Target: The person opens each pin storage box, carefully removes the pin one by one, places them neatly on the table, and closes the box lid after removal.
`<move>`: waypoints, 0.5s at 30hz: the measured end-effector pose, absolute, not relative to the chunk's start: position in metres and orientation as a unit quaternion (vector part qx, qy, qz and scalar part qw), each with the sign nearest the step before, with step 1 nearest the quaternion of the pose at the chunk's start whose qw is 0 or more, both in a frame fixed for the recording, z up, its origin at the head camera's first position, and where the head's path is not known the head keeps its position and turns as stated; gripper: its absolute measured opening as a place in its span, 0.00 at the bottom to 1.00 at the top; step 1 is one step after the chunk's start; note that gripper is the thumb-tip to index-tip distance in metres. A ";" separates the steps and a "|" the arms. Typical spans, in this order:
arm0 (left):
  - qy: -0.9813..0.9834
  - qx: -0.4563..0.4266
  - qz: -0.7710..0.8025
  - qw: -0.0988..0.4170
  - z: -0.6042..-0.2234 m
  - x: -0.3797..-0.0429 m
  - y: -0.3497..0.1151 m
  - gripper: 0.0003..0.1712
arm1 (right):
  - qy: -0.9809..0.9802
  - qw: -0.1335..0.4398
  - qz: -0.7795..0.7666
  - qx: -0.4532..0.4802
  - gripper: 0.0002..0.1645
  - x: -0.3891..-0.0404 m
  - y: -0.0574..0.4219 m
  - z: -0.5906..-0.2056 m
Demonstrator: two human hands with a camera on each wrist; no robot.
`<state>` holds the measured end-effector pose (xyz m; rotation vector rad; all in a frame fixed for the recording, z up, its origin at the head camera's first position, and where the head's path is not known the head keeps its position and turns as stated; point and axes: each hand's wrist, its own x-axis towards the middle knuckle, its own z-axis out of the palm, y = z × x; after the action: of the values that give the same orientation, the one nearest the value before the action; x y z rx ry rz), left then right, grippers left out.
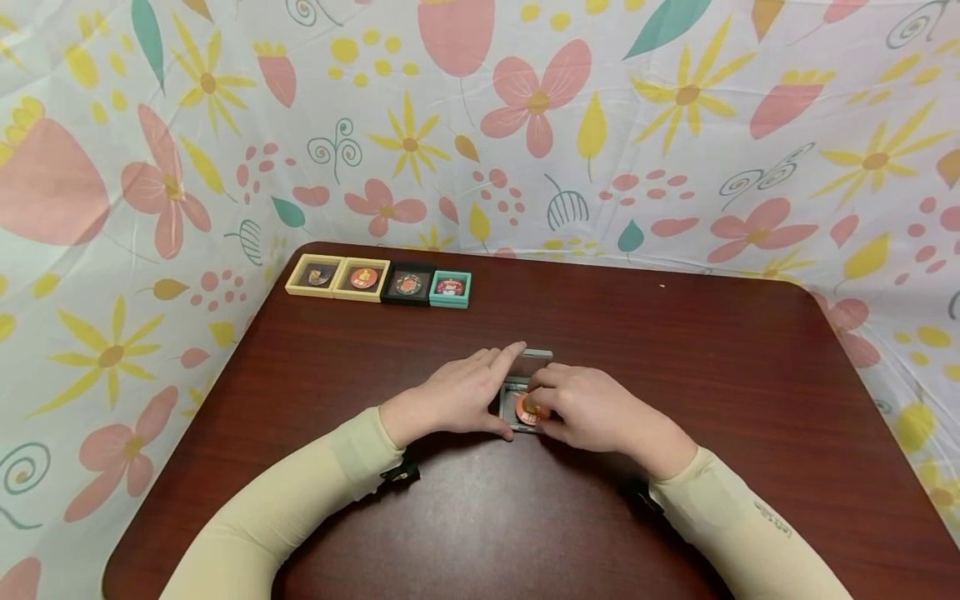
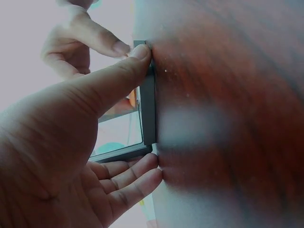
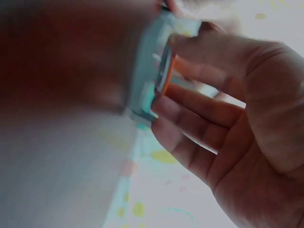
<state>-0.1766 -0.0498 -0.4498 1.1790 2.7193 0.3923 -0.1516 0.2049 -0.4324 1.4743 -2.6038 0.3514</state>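
A small grey hinged display case (image 1: pixel 507 410) lies on the table with its lid (image 1: pixel 534 360) raised at the back. My left hand (image 1: pixel 463 395) grips the case from the left. Its thumb (image 2: pixel 124 71) presses the front edge, while the other fingers (image 2: pixel 135 183) lie near the hinge side. Over the clear film in the base, my right hand (image 1: pixel 588 407) pinches a round orange badge (image 1: pixel 528 410) by its edge. In the right wrist view the badge (image 3: pixel 167 76) is tilted, close over the case (image 3: pixel 140 71), between thumb and fingers.
Several framed badges stand in a row at the back left: two in pale yellow cases (image 1: pixel 310 292), one in a black case (image 1: pixel 406 301) and one in a teal case (image 1: pixel 450 303). A flowered cloth (image 1: pixel 465 179) hangs behind the brown table (image 1: pixel 637 333).
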 end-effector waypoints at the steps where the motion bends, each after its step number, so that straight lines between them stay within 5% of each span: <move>1: 0.907 0.393 0.130 0.076 -0.450 -0.177 -0.050 0.78 | -0.865 0.059 0.117 0.484 0.13 -0.152 0.207 -0.427; 15: 0.908 0.394 0.128 0.068 -0.453 -0.177 -0.050 0.80 | -0.929 0.077 0.153 0.329 0.13 -0.184 0.294 -0.390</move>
<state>-0.1769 -0.0496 -0.4529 1.1869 2.7332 0.3859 -0.1838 0.2943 -0.3901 0.9857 -2.7830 0.4599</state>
